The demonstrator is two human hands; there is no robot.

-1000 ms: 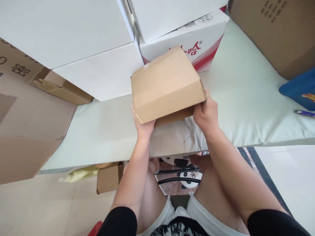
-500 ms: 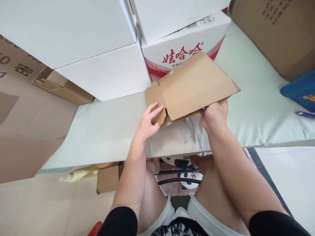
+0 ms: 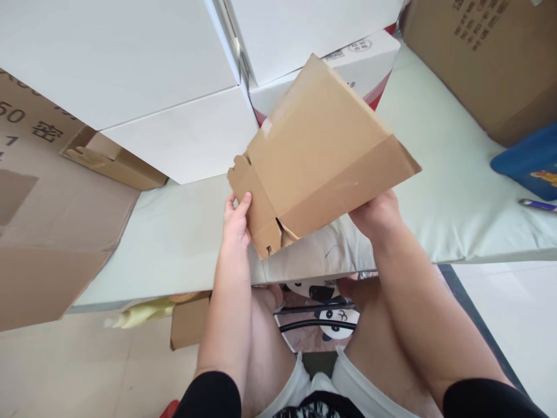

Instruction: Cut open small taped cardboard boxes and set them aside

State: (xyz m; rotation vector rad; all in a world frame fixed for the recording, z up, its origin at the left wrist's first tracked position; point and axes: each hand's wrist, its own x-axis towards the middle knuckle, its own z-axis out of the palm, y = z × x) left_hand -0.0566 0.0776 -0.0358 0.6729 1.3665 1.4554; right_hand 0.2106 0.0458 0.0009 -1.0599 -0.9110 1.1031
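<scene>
A brown cardboard box, flattened and partly folded, is held tilted above the pale green cloth of the bench. Its notched end flap points to the left. My left hand grips the edge of that flap, thumb in front and the other fingers behind it. Under the lower right edge, my right hand supports the cardboard; its fingertips are hidden beneath. A crease runs along the near side, with a small gap at the corner by the flap.
White boxes stand stacked at the back. Large brown cartons are at the left and right. A blue case and a purple pen lie on the right. Below the bench edge, a small brown box sits at the left.
The cardboard has tilted up, its far corner rising left over the red lettering and its notched flap coming into fuller view. My left hand has shifted left and now grips the flap's edge.
</scene>
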